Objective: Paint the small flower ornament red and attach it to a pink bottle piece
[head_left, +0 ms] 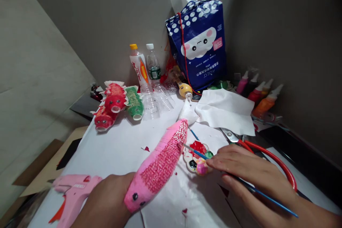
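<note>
Now pink fish (160, 164), tail up-right, L fingers (112, 199) clamped round head; R fingers (240, 171) pinching brush (203, 155).

"AOEO" upside down, blue tissue pack (199, 42)

White table (114, 149) carries glue gun (72, 194), palette (197, 156).

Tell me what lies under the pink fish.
Under the pink fish: white paper with red flecks, and the left hand holding its head end. The paper directly beneath the fish is covered.
</note>
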Demonstrator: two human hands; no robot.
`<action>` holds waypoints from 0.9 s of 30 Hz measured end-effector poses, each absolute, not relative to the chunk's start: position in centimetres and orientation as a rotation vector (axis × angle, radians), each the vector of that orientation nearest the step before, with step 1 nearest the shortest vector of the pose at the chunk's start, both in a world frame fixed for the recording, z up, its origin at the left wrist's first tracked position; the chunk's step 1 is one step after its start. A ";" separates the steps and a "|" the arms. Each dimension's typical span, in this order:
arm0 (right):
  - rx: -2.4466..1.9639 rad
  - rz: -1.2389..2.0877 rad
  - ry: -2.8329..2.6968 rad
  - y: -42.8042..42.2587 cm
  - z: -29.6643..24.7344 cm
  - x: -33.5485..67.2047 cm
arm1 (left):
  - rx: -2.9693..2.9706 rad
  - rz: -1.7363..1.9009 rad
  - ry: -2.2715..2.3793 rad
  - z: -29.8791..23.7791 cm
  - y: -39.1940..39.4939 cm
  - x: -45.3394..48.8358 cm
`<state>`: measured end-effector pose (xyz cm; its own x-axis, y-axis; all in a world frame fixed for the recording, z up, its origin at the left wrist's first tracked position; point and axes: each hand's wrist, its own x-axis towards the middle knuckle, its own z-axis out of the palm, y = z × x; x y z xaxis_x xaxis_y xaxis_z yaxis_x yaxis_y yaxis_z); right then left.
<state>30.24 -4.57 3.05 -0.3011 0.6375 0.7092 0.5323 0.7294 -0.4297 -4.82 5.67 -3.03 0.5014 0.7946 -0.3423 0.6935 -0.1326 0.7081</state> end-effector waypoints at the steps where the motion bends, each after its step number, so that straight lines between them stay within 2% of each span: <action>1: -0.906 0.147 -1.988 -4.6 2.9 30.3 | 1.844 0.132 1.206 -3.3 5.8 -5.0; 11: -0.954 0.232 -2.042 -4.7 3.0 30.2 | 1.649 0.148 1.231 -3.7 5.3 -5.2; 18: -0.958 0.225 -2.026 -4.8 3.2 30.1 | 1.713 0.023 1.220 -3.3 5.6 -4.6; 27: -0.963 0.180 -1.997 -4.8 2.7 30.2 | 1.851 0.123 1.290 -2.7 5.5 -4.5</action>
<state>30.19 -4.76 2.70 -0.3068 0.6894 0.6562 0.5609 0.6879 -0.4605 -4.55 5.51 -2.71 0.4622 0.8071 -0.3674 0.7227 -0.1027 0.6835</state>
